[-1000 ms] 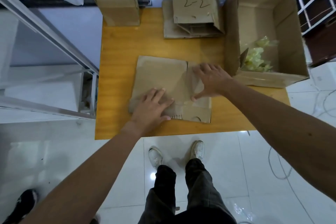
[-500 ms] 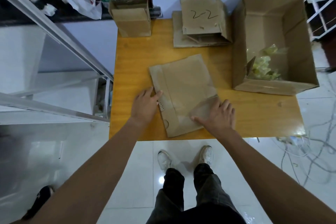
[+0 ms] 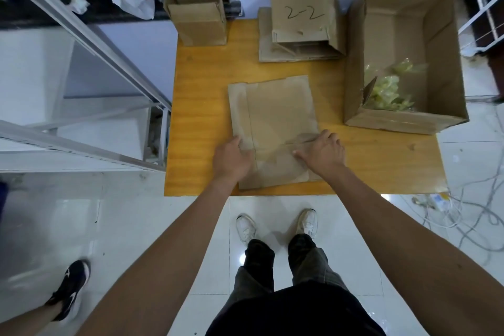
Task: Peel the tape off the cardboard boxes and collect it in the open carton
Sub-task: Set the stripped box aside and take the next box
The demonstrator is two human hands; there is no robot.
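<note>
Flattened box point(image 3: 275, 123) straighter now; tape point(image 3: 283, 148) faint.

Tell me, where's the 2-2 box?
In the head view, the 2-2 box sits at the far edge of the table, just left of the open carton.

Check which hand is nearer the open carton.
Right. The right hand is at the flat box's right edge, the side facing the carton; the left hand is at the box's left edge, farther away.
</note>
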